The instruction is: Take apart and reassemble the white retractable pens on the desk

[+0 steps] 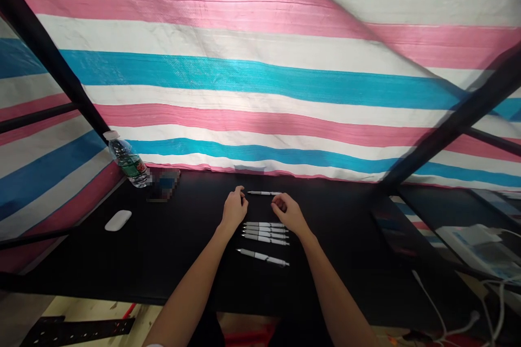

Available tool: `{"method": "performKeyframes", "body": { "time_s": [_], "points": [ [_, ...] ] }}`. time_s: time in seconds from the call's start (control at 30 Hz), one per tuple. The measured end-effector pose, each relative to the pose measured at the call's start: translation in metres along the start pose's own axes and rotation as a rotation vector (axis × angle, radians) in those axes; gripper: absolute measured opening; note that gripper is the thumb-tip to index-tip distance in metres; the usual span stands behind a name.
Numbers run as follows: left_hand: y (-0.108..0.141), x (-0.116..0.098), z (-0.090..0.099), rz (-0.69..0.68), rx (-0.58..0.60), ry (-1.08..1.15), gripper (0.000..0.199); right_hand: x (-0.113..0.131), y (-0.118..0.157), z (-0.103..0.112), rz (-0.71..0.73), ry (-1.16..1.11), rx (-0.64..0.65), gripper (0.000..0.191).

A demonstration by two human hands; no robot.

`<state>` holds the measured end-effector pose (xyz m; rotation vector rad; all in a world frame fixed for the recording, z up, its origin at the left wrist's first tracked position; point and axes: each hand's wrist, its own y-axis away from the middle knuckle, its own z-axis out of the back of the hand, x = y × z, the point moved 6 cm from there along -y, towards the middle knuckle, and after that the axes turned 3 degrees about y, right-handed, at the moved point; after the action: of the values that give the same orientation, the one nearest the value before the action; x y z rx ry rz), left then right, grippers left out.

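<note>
A white-and-grey pen [264,193] lies crosswise on the black table, its tip to the left. My left hand [234,210] is beside that tip, index finger reaching forward and the other fingers bent, with nothing in it. At the other end, my right hand [290,212] overlaps the pen's end in view; its fingers are loosely curled and I see nothing held. Whether it touches the pen is unclear. Between my forearms, several similar pens [265,233] lie in a close, near-parallel row. Nearer to me, a separate pen [262,257] lies slightly slanted.
At the back left stands a water bottle [129,162] beside a pixelated item [165,185]. A white rounded case [118,220] lies on the black table [171,260] at left. Dark frame bars [439,124] and striped sheeting enclose the space. White cables [431,298] hang at right.
</note>
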<state>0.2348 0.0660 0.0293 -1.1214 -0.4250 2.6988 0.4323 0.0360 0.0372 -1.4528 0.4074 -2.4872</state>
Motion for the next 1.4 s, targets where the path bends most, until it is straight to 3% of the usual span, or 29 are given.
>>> {"method": "performKeyframes", "body": {
  "time_s": [0.13,0.37,0.5,0.73,0.97,1.17,1.4],
  "points": [
    [-0.001,0.002,0.001,0.013,0.009,-0.004,0.031,0.022,0.009,-0.019,0.136,0.087,0.317,0.011],
    [-0.001,-0.002,0.0,-0.024,0.041,-0.044,0.031,0.027,0.013,-0.027,0.155,0.134,0.419,0.007],
    [0.0,-0.004,0.0,-0.035,0.05,-0.059,0.031,0.025,0.012,-0.029,0.168,0.143,0.383,0.01],
    [0.001,-0.008,0.001,-0.065,0.062,-0.036,0.022,0.007,0.006,-0.02,0.104,0.237,0.164,0.008],
    [0.002,-0.013,0.003,-0.06,0.077,-0.012,0.015,0.006,0.005,-0.02,0.122,0.231,0.175,0.005],
    [0.006,-0.031,-0.006,-0.192,0.258,0.249,0.014,0.015,0.006,-0.017,0.133,0.161,0.171,0.01],
    [0.007,-0.037,-0.004,-0.143,0.334,0.375,0.022,0.017,0.006,-0.017,0.135,0.176,0.173,0.018]
  ]
}}
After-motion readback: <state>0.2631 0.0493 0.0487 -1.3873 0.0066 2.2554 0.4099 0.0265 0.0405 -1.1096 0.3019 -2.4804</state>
